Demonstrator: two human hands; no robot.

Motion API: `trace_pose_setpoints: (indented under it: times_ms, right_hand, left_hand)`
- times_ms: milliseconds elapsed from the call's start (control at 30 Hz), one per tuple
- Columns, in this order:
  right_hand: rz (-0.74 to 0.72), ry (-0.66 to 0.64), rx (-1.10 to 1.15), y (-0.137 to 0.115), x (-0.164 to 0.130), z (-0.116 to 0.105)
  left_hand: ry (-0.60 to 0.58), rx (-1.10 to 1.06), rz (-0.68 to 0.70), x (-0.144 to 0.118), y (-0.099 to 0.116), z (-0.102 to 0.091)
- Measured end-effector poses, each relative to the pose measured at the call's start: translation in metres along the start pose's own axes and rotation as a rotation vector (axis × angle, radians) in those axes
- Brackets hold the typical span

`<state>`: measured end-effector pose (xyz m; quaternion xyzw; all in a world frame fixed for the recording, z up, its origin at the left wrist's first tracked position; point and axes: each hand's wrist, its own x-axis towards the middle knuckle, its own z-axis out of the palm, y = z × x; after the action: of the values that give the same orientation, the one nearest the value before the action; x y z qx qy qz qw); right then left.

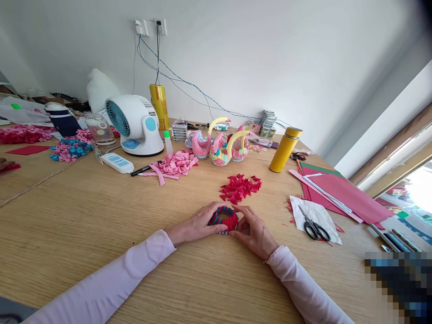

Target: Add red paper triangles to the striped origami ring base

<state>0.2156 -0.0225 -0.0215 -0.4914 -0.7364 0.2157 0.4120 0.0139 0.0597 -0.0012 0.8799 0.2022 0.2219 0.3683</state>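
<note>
A ring of folded paper pieces (pixel 231 221) in red and teal rests on the wooden table, its round middle open. My left hand (pixel 201 221) is wrapped round its left side, thumb along the near edge. On the opposite side, the fingers and thumb of my right hand (pixel 251 229) close on the ring's right edge. Whether a separate piece is pinched there is too small to see. Just beyond the ring lies a pile of red folded paper triangles (pixel 240 187).
Paper swans (pixel 221 150), pink paper pieces (pixel 178 163), a white fan (pixel 135 126) and a yellow bottle (pixel 285 150) stand farther back. On the right, scissors (pixel 313 228) lie on a white sheet near red paper sheets (pixel 351 193). Another person's hand (pixel 5 165) shows at the far left.
</note>
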Motion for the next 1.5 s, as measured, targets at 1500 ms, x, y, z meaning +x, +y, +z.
trace_pose_setpoints:
  times_ms: [1500]
  right_hand:
    - [-0.001, -0.042, 0.005, 0.008, 0.008, -0.005]
  left_hand:
    - [0.029, -0.067, 0.133, 0.01, -0.007, 0.004]
